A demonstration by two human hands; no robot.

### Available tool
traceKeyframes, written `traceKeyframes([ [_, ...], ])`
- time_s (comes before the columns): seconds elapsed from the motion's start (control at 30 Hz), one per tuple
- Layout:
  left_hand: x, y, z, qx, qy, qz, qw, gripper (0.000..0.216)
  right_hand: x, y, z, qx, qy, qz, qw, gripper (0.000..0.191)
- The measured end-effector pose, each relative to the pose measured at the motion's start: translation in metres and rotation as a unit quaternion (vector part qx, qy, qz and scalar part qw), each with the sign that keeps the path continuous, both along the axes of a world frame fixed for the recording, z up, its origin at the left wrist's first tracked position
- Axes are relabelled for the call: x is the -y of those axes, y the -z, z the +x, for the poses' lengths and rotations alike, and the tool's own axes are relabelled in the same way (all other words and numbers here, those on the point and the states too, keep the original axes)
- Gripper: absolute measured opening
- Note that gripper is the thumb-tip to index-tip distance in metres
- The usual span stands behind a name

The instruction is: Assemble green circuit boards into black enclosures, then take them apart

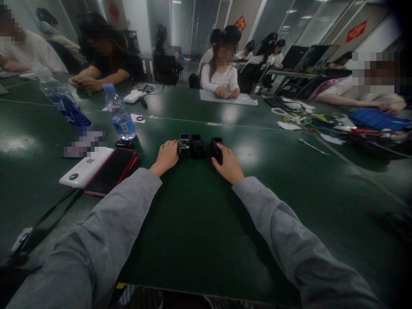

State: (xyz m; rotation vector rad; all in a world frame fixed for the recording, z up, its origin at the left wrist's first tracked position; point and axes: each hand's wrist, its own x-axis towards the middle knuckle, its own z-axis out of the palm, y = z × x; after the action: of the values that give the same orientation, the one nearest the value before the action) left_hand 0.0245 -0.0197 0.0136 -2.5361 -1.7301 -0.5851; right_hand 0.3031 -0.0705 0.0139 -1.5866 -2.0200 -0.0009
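Note:
Three small devices stand in a row on the green table in front of me. At the row's left is an exposed circuit board with a little screen at its top. Beside it sits a black plastic case with a window and buttons. My left hand rests on the table with fingers stretched out, their tips at the board's left edge. A second black case is at the right, slightly apart. My right hand has its thumb and fingers around that case, partly hiding it.
To the left lie a red-edged phone, a white power bank, and two water bottles, the nearer one upright. Tangled cables, a blue tray and a metal wrench are at the right. Several people sit around the tables.

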Motion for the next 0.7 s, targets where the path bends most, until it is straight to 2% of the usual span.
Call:
traceKeyframes([
  [0.27,0.002,-0.003,0.001,-0.007,0.002,0.003,1.0,0.053,0.004,-0.001,0.0,-0.068,0.028,0.003,0.997,0.052],
  [0.43,0.002,-0.003,0.0,-0.004,0.007,0.003,1.0,0.053,0.006,-0.002,0.012,-0.084,0.062,0.004,0.995,0.048],
  [0.57,0.003,-0.004,0.001,-0.006,0.004,-0.003,1.0,0.052,0.013,-0.003,0.035,-0.067,0.055,0.006,0.996,0.049],
  [0.7,0.004,-0.006,0.001,-0.006,0.003,-0.007,1.0,0.051,0.029,0.006,0.082,-0.04,0.056,0.031,0.997,0.05],
])
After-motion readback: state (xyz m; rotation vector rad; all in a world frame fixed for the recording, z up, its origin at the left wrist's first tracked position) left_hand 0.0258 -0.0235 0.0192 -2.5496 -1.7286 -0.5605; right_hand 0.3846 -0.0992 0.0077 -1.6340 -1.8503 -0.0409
